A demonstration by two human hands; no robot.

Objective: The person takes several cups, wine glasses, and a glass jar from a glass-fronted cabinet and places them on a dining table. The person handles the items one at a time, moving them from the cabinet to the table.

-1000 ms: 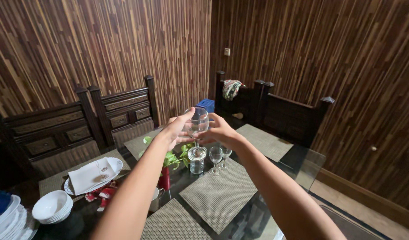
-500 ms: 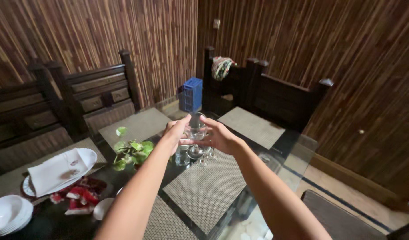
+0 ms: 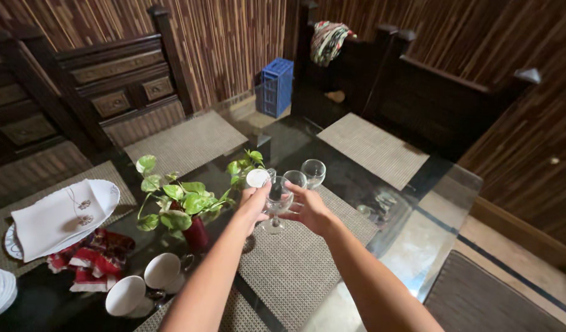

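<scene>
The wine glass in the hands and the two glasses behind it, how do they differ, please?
The held wine glass is gripped by the left hand and right hand over the woven placemat; the two other glasses stand untouched, farther back. The held one looks larger, being nearer. All are clear, stemmed and upright.

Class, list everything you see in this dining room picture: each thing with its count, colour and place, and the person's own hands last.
Wine glass: one, clear, held in both hands, its foot on the mat.
Other glasses: two, clear, just behind it.
Lidded glass jar: one, clear, beside the plant.
Potted plant: one, green leaves, red pot, table centre.
Placemats: several, beige woven, on the glass table.
Cups: two, white, lower left.
Folded napkin: one, white, on a plate, left.
Red cloth: one, below the napkin.
Crate: one, blue, on the floor.
Chairs: dark wood, around the table.
Left hand: on the glass.
Right hand: on the glass.
</scene>
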